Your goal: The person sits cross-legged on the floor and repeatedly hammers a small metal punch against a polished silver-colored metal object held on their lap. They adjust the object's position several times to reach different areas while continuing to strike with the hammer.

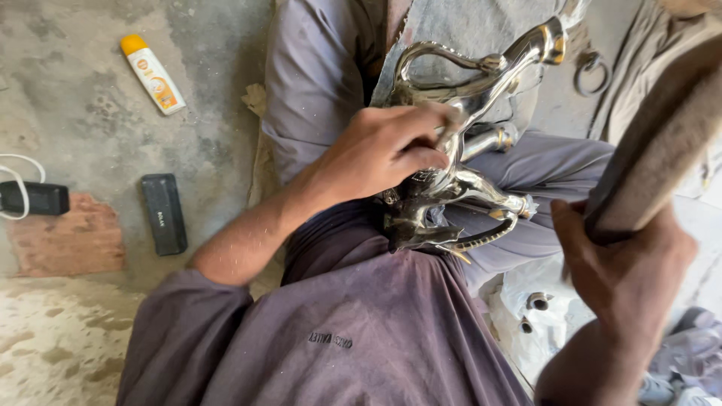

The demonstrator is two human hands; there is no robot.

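Note:
A shiny silver metal animal figure (474, 90) with gold-tinted tips lies across my lap, legs and curved parts sticking out. My left hand (383, 150) grips it around its middle and holds it against my grey clothing. My right hand (624, 263), at the lower right, is closed around the end of a long flat brown tool (662, 143) that slants up toward the top right corner, apart from the figure.
On the concrete floor at left lie a white spray can with an orange cap (153, 74), a black rectangular block (164, 214), a black charger with white cable (34, 198) and a brick (68, 240). Small metal pieces (535, 302) rest on white cloth at lower right. A metal ring (590, 69) lies at the top right.

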